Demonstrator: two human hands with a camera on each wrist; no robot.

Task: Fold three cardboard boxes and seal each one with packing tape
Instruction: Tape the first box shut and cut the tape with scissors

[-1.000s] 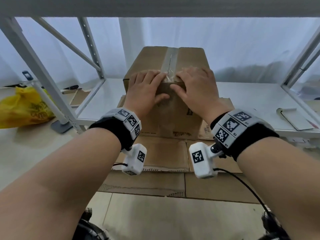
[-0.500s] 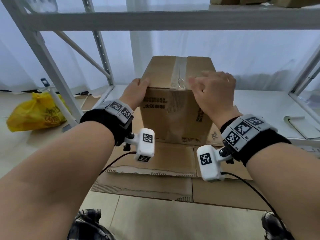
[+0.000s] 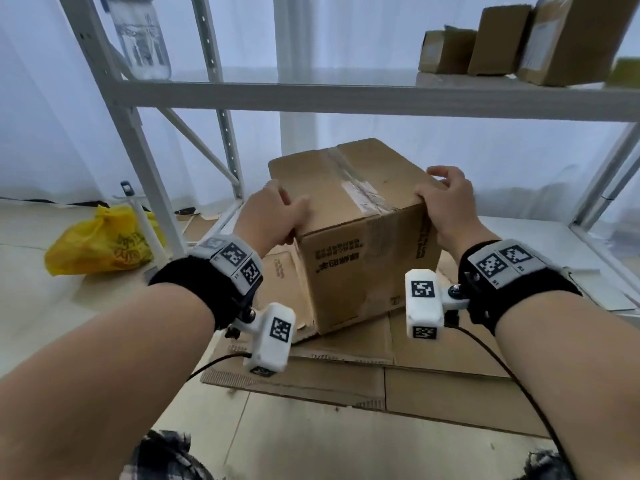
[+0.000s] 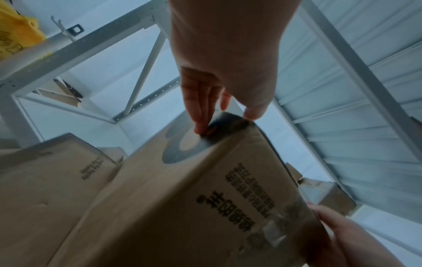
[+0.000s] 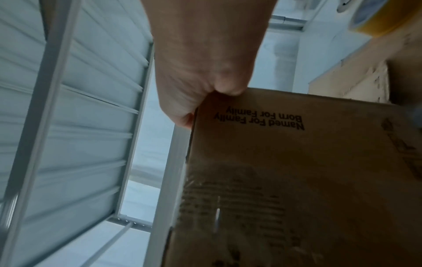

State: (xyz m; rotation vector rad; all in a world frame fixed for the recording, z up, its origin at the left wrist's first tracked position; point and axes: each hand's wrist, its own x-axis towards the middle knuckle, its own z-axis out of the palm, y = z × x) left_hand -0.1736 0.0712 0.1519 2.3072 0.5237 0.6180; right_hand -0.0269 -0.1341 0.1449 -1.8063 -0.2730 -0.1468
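The taped cardboard box [image 3: 349, 230] sits tilted above the flattened cardboard [image 3: 346, 372], gripped between the left hand [image 3: 273, 216] at its nine o'clock edge and right hand [image 3: 446, 202] at three o'clock, tape seam [image 3: 356, 188] running eleven-to-five.

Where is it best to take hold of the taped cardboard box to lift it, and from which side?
Probably grip the taped cardboard box at its two opposite upper edges, from left and right, as the left hand and right hand do: the taped top offers no handle.

Both hands moved from the tape seam to grip the box's [image 3: 349, 216] sides, turning it.
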